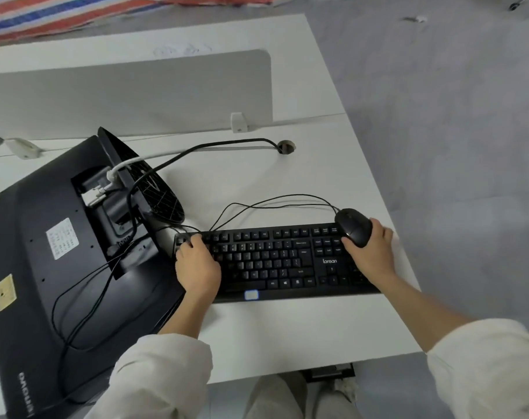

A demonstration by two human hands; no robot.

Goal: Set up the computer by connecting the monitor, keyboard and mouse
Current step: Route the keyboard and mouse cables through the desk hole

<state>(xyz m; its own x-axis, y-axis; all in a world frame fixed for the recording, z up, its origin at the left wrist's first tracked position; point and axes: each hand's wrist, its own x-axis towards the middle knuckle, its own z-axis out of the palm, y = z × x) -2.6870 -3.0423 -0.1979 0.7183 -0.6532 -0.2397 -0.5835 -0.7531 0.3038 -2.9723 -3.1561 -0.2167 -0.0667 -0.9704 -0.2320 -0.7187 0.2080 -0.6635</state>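
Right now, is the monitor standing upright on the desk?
No, the monitor lies screen-down on the desk, with its back panel and round stand base facing the camera.

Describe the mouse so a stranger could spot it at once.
Find the white desk and the black keyboard lying on it. At the keyboard's far right corner, the right hand holds the mouse: the only small, rounded, glossy black thing, trailing a thin cable.
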